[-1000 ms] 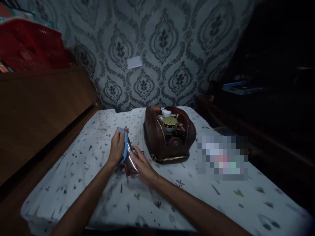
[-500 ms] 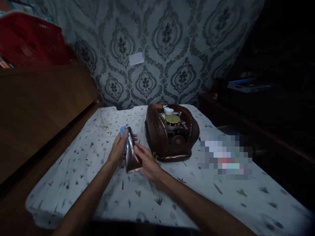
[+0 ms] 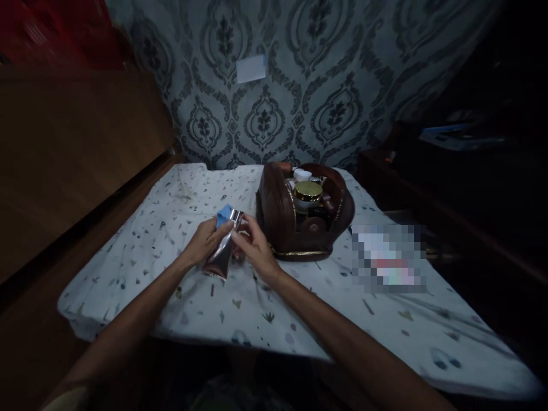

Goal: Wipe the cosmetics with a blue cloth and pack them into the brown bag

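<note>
Tube (image 3: 220,258) is gripped by left hand (image 3: 202,242), with cloth (image 3: 223,216), and right hand (image 3: 259,251), nearer cap (image 3: 236,215); long axis is angled away, rightward.

- we find one tube (image 3: 220,258), glossy, metallic, brownish-pink, with a bright silver band at its cap end; we cannot tell whether the cap is tight.
- we record it tilted, cap end farther off and to the right, flat crimped end nearer and to the left.
- we see it held off the bed between the left hand (image 3: 206,238), thumb across its upper part, and the right hand (image 3: 256,246), fingers by the cap end.
- we note one blue cloth (image 3: 223,216), bunched, in the left hand, just beside the cap end.
</note>
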Tool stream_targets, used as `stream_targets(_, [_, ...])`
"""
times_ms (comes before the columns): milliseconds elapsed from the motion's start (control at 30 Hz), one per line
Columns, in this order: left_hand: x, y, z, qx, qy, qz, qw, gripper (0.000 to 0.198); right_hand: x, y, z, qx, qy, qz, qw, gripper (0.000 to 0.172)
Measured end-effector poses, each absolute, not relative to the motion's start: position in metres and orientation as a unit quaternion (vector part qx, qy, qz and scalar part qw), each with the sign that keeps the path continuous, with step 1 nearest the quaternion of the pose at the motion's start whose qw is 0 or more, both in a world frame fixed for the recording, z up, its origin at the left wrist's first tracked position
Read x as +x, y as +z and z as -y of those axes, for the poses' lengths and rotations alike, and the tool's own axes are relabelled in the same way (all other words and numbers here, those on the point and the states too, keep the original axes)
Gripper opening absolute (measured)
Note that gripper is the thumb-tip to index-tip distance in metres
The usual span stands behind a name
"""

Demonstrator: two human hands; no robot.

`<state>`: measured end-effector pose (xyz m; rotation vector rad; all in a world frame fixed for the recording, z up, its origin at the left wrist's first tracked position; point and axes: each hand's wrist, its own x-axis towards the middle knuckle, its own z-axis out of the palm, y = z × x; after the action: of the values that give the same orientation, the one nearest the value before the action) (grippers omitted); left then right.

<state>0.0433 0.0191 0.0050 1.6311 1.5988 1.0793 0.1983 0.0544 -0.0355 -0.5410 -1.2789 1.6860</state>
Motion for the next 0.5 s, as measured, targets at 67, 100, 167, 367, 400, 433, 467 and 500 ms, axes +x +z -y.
stream_targets(67, [0.044, 0.004, -0.017, 0.615, 0.397, -0.604, 0.315, 0.055, 0.199, -0.034, -0.054, -0.212, 0.704, 0.506, 0.451, 0.059])
stream_targets(100, [0.045, 0.004, -0.015, 0.618, 0.394, -0.604, 0.315, 0.054, 0.200, -0.033, -0.053, -0.217, 0.709, 0.498, 0.450, 0.058])
stream_targets(167, [0.047, 0.004, -0.012, 0.628, 0.386, -0.601, 0.308, 0.052, 0.200, -0.033, -0.053, -0.230, 0.711, 0.493, 0.446, 0.055])
stream_targets(367, [0.042, 0.010, -0.001, 0.625, 0.381, -0.623, 0.274, 0.043, 0.201, -0.030, -0.055, -0.230, 0.708, 0.498, 0.446, 0.051])
stream_targets(400, [0.038, 0.011, 0.003, 0.625, 0.372, -0.623, 0.287, 0.040, 0.202, -0.030, -0.056, -0.231, 0.706, 0.493, 0.454, 0.050])
stream_targets(433, [0.033, 0.011, 0.008, 0.626, 0.359, -0.623, 0.303, 0.037, 0.203, -0.029, -0.057, -0.233, 0.704, 0.485, 0.464, 0.049])
stream_targets(467, [0.027, 0.011, 0.012, 0.628, 0.343, -0.622, 0.318, 0.036, 0.203, -0.029, -0.058, -0.235, 0.704, 0.474, 0.474, 0.048])
stream_targets(500, [0.021, 0.011, 0.018, 0.628, 0.328, -0.625, 0.327, 0.036, 0.204, -0.029, -0.059, -0.235, 0.705, 0.463, 0.484, 0.047])
